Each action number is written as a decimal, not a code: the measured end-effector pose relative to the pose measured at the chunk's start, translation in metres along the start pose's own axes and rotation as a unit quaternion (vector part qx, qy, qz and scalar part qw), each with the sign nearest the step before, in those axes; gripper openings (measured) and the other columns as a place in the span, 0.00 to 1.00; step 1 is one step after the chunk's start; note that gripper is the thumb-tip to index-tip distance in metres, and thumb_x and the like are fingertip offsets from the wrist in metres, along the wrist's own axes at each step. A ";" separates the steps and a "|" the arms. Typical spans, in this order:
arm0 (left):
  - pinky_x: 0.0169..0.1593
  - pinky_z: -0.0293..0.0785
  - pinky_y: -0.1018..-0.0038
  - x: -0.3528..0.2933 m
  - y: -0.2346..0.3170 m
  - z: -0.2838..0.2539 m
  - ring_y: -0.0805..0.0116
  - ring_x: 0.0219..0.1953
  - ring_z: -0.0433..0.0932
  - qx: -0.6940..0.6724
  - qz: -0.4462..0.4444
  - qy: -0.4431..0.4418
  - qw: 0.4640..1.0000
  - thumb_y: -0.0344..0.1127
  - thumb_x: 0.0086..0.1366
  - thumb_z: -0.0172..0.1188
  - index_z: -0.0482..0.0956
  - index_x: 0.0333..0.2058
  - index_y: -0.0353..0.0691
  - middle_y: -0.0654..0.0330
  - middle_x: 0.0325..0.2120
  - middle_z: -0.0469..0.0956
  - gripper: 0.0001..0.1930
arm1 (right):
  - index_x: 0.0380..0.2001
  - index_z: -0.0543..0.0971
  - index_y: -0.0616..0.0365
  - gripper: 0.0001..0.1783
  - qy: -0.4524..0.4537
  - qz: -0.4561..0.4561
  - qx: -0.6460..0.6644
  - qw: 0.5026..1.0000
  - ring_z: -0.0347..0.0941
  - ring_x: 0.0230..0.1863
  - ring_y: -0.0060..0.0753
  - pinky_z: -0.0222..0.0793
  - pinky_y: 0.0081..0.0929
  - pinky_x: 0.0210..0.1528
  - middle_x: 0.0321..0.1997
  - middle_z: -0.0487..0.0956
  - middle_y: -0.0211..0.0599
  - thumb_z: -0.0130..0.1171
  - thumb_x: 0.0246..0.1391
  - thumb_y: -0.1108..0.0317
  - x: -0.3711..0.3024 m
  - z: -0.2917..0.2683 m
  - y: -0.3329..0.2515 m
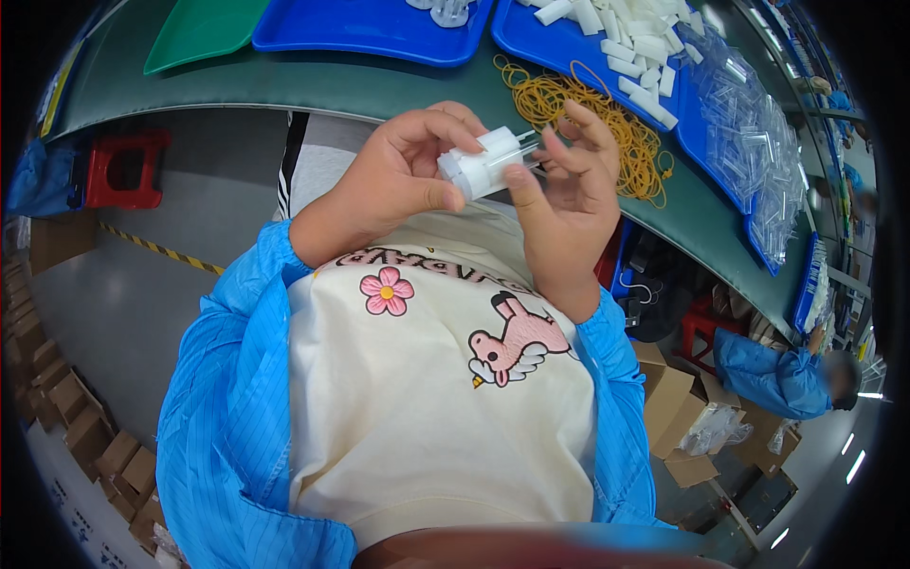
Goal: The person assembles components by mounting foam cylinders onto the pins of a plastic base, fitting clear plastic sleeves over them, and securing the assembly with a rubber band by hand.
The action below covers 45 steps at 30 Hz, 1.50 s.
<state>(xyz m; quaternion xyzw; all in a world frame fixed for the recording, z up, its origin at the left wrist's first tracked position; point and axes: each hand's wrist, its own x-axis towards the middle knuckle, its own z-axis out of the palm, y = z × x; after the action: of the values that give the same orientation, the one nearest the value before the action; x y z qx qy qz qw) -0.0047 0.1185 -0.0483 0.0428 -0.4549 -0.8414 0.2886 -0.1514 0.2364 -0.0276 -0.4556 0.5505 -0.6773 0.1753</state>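
Above my lap, my left hand (pixel 403 161) is closed around a short bundle of white and clear plastic tubes (pixel 483 168), with the white part nearest its fingers. The bundle tilts up to the right, where thin clear pieces stick out. My right hand (pixel 575 185) has its thumb against the clear end and its forefinger on the other side; the remaining fingers are raised and loosely bent. Just behind that hand, a heap of yellow-brown rubber bands (pixel 621 142) lies at the edge of the green table (pixel 313 93).
Blue trays hold white tube pieces (pixel 645 52) and clear plastic tubes (pixel 749 133). Farther left are another blue tray (pixel 370 43) and a green tray (pixel 204 38). A red stool (pixel 128 171) stands on the floor. At right are cardboard boxes (pixel 673 403) and a person in blue (pixel 773 375).
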 end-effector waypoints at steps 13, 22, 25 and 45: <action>0.51 0.76 0.71 -0.006 0.010 -0.006 0.65 0.53 0.73 -0.024 -0.021 0.027 0.999 0.30 0.53 0.71 0.75 0.48 0.39 0.56 0.52 0.71 0.23 | 0.49 0.76 0.61 0.28 -0.084 -0.065 -0.123 0.987 0.69 0.58 0.42 0.68 0.33 0.54 0.59 0.72 0.47 0.72 0.43 0.69 0.024 -0.012 -0.008; 0.51 0.79 0.74 -0.005 0.022 -0.008 0.62 0.51 0.78 -0.081 -0.118 0.103 0.984 0.34 0.64 0.62 0.65 0.61 0.38 0.52 0.55 0.72 0.28 | 0.44 0.83 0.49 0.18 0.096 0.159 -0.777 0.601 0.77 0.49 0.47 0.71 0.43 0.48 0.44 0.83 0.35 0.65 0.48 0.59 0.109 -0.184 0.003; 0.49 0.81 0.74 -0.009 0.017 -0.016 0.60 0.49 0.79 -0.092 -0.115 0.049 0.988 0.34 0.65 0.61 0.66 0.60 0.38 0.50 0.57 0.70 0.26 | 0.42 0.83 0.49 0.17 0.021 0.108 -0.769 0.629 0.79 0.44 0.46 0.72 0.42 0.46 0.42 0.83 0.34 0.66 0.47 0.60 0.126 -0.219 0.019; 0.46 0.81 0.71 -0.002 0.018 -0.007 0.60 0.48 0.77 0.037 -0.055 0.022 0.998 0.43 0.56 0.70 0.76 0.49 0.41 0.54 0.52 0.71 0.23 | 0.42 0.78 0.67 0.10 -0.023 0.163 0.071 0.984 0.75 0.29 0.22 0.70 0.16 0.28 0.35 0.81 0.40 0.59 0.57 0.77 0.029 -0.053 -0.016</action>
<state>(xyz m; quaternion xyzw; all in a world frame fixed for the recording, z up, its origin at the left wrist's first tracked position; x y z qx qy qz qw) 0.0071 0.1070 -0.0385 0.0972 -0.4765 -0.8371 0.2504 -0.2050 0.2512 0.0002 -0.3612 0.5636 -0.6667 0.3277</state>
